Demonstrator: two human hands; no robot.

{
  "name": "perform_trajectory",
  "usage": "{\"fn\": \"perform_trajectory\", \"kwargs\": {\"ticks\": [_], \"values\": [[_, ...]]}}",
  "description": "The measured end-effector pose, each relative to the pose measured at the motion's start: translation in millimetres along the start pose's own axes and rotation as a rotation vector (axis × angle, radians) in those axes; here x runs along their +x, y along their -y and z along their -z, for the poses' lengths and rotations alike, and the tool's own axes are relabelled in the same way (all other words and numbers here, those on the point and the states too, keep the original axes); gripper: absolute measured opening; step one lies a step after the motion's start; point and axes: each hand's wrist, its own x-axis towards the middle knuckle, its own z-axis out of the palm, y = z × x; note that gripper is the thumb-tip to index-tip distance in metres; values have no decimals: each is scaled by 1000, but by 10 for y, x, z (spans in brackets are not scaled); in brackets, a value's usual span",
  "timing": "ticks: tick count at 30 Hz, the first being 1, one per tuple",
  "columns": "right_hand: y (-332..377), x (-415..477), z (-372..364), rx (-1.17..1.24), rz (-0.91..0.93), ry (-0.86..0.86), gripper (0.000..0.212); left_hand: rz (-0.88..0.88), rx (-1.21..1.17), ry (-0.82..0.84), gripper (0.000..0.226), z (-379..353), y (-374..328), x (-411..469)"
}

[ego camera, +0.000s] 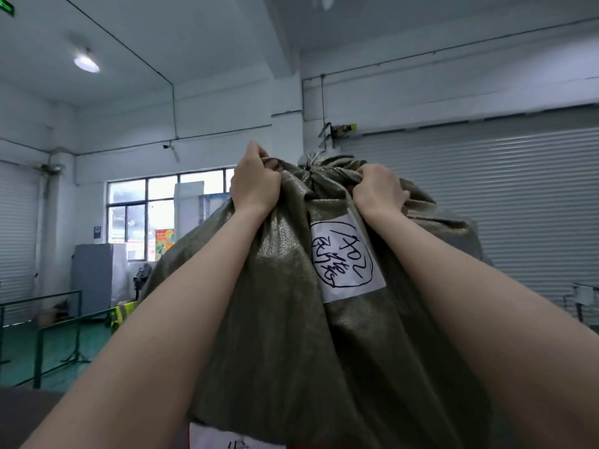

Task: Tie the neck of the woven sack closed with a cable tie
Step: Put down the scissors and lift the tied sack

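A large olive-green woven sack (285,319) fills the middle of the view, full and raised in front of me. A white label (346,257) with black handwriting is stuck on its front. The sack's neck (311,168) is bunched together at the top between my hands. My left hand (256,183) is clenched on a fold of fabric left of the neck. My right hand (379,189) is clenched on fabric to the right of it. I cannot make out a cable tie at the neck.
A grey roller shutter (502,202) stands behind on the right. Green metal railings (58,322) run along the green floor at lower left, with a grey cabinet (94,277) and windows (142,215) behind them. A white sheet (227,440) lies below the sack.
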Motion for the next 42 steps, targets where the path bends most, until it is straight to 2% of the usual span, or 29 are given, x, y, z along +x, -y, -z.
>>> {"fn": "perform_trajectory", "kwargs": {"ticks": [4,7,12,15,20,23,27,31,35,38,40,42], "values": [[0,75,-34,83,64,-154,38,-212,-12,-152,18,-102,84,35],[-114,102,-213,138,118,-248,44,-266,-52,-214,17,-249,203,45],[-336,225,-686,271,131,-380,42,-288,-65,-243,16,-567,484,53],[-414,245,-1028,386,203,-462,40,-286,-31,-252,17,-737,783,24],[-522,311,-1601,438,294,-413,37,-205,-87,-237,12,-1026,1392,22],[-650,238,-1945,406,277,-320,36,-78,-117,-148,13,-1184,1766,-95],[-934,80,-2396,303,194,-92,37,125,-93,18,21,-1428,2276,-277],[-1257,-14,-2704,163,179,108,41,250,-107,169,16,-1695,2685,-502],[-1446,-44,-2921,93,145,216,42,366,-137,242,9,-1885,2940,-741],[-1538,-95,-3118,34,76,368,38,440,-112,277,9,-1940,3097,-937],[-1653,-203,-3245,-37,19,508,31,463,-51,408,15,-1935,3263,-1121],[-1817,-394,-3364,-186,-4,761,26,455,50,638,15,-1903,3448,-1328]]}}
